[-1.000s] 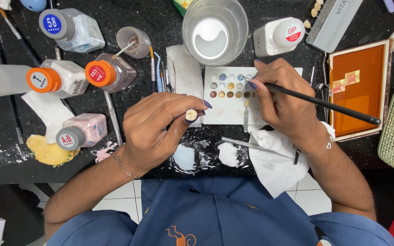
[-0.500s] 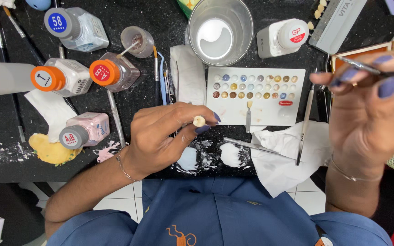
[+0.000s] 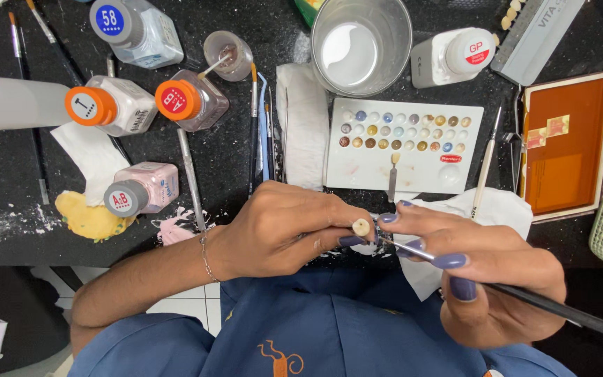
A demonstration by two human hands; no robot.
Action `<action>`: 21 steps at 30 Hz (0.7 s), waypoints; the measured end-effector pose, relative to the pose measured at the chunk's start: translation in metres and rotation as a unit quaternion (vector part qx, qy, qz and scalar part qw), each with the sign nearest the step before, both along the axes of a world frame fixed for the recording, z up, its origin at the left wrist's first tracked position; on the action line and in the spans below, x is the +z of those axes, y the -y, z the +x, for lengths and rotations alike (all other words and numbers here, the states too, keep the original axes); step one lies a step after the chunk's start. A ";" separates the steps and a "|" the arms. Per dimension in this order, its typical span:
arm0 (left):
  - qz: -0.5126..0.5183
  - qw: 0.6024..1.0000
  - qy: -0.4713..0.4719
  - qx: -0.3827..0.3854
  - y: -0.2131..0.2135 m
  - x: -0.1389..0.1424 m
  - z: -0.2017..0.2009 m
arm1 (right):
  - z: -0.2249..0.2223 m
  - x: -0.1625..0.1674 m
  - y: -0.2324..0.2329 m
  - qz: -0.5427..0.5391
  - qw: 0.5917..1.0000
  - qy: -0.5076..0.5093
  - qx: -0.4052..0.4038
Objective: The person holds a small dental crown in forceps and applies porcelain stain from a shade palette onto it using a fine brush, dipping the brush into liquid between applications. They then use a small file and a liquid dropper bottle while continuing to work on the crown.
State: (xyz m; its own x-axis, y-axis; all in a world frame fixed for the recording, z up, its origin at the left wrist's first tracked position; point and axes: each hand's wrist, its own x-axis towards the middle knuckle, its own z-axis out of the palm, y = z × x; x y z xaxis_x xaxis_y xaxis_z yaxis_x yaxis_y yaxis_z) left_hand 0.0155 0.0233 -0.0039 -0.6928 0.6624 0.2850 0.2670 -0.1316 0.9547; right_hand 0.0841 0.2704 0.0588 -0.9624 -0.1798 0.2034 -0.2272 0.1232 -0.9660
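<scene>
Right hand (image 3: 486, 276) back; black worktop (image 3: 246, 160) cluttered

The person wears a blue garment (image 3: 329, 328) with a small orange emblem (image 3: 280, 357) stitched on the front. A thin chain bracelet (image 3: 206, 257) circles the left wrist. The fingers (image 3: 449, 261) carry purple-grey polished nails.

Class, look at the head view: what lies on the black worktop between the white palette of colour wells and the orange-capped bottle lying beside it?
Between the white palette and the orange-capped bottle, the head view shows a folded white cloth and upright brushes.
</scene>
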 end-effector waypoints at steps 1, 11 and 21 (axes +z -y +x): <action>-0.001 1.000 0.000 0.001 0.000 0.000 0.001 | -0.007 0.005 0.007 -0.004 1.000 0.005 -0.004; -0.016 0.999 -0.048 0.019 0.000 -0.001 0.001 | -0.004 -0.002 -0.008 0.029 0.998 -0.042 0.045; -0.012 0.999 -0.049 0.015 0.001 -0.002 0.001 | 0.012 -0.004 -0.002 0.052 0.999 -0.015 -0.001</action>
